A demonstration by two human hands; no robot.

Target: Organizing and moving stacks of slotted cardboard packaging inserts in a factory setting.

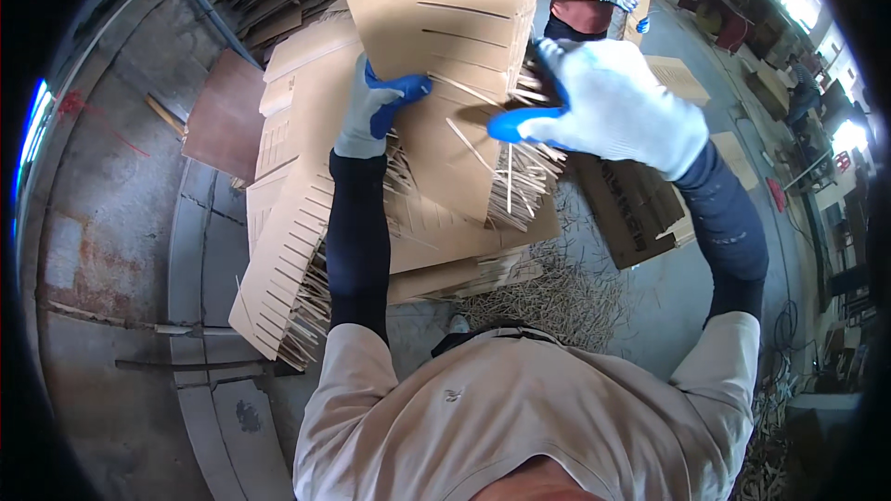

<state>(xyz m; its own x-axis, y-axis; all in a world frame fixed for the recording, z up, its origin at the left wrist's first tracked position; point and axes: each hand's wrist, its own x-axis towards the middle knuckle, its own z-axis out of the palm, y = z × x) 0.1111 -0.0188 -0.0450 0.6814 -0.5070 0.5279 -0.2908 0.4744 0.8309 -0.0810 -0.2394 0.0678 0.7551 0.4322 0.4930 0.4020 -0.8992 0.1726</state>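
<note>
A thick stack of tan slotted cardboard sheets (390, 0) stands tilted in front of me, with narrow slots cut in from its right edge. At the stack's left side my left hand (367, 116), in a white glove with blue palm coating, grips it, thumb lying across the face. My right hand (617, 107), gloved alike, is beside the right edge; its thumb is spread from the bent fingers and nothing shows between them. Loose thin cardboard strips (510, 181) hang and stick out below the stack, between the two hands.
More slotted sheets (278, 264) lean at the left, strips bristling from their edge. Cut strips (548, 301) litter the floor near my feet. A dark-faced cardboard box (626, 209) lies to the right. Beyond, a gloved person in a pink shirt (589, 0) holds cardboard.
</note>
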